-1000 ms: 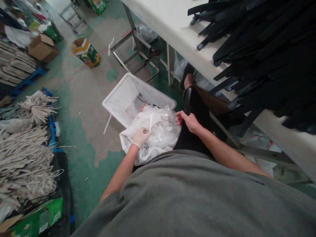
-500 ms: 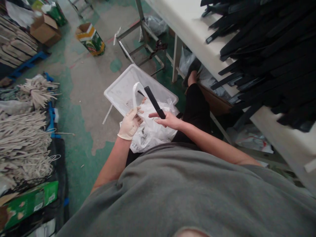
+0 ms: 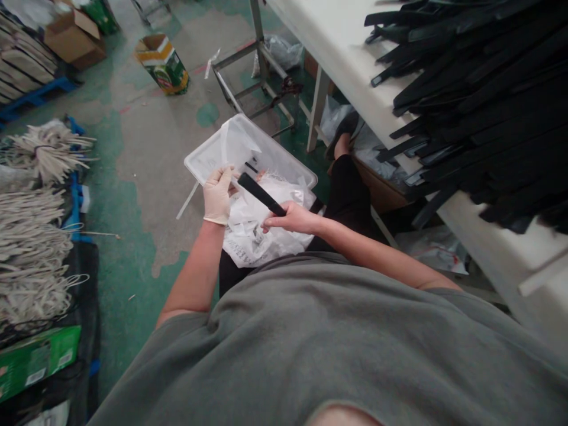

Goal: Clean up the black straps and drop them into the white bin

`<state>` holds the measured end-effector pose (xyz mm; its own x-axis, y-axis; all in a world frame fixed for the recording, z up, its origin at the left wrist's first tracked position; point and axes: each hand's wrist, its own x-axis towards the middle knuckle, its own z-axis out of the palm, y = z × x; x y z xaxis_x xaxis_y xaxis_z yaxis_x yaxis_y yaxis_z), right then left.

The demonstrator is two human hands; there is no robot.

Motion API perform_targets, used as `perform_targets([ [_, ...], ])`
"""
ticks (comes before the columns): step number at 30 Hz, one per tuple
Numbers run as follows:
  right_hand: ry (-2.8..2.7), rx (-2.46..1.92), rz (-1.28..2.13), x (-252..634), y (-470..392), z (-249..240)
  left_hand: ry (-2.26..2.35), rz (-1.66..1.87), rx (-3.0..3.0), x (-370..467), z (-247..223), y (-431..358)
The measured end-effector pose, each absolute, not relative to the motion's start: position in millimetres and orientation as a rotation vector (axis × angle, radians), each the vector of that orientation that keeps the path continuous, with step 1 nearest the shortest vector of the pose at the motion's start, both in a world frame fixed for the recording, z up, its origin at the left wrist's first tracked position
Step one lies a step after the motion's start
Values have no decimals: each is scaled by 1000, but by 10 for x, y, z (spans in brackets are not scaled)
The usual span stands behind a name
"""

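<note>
The right hand (image 3: pixel 290 219) grips a black strip (image 3: pixel 261 194), now tipped lower, putting its end within reach just beside the gloved left hand (image 3: pixel 217 192), whose fingers pinch a blurred white strip (image 3: pixel 224 145).

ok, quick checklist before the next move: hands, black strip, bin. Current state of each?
1. Black strip held: ok, right hand grips its near end.
2. Far end of strip clear of left hand: cannot tell; it is close to the fingertips, contact unclear.
3. Left hand's hold: cannot tell; anything at its fingertips blends into the pale background.
4. Both hands gloved: not ok; left gloved, right bare.
5. Mouth of white bin uncovered: not ok; white plastic overlaps the near side.
</note>
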<state>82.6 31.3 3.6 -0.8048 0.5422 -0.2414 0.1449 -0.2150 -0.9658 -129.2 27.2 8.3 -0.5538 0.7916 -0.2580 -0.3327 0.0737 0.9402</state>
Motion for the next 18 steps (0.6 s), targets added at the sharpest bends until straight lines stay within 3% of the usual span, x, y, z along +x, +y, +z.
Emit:
perform_targets([
  [6, -1552, -1094, 1938, 719, 484, 122, 1275, 1173, 374, -916, -207, -72],
  [18, -1686, -1140, 1753, 608, 662, -28, 1185, 990, 566, -633, -284, -373],
])
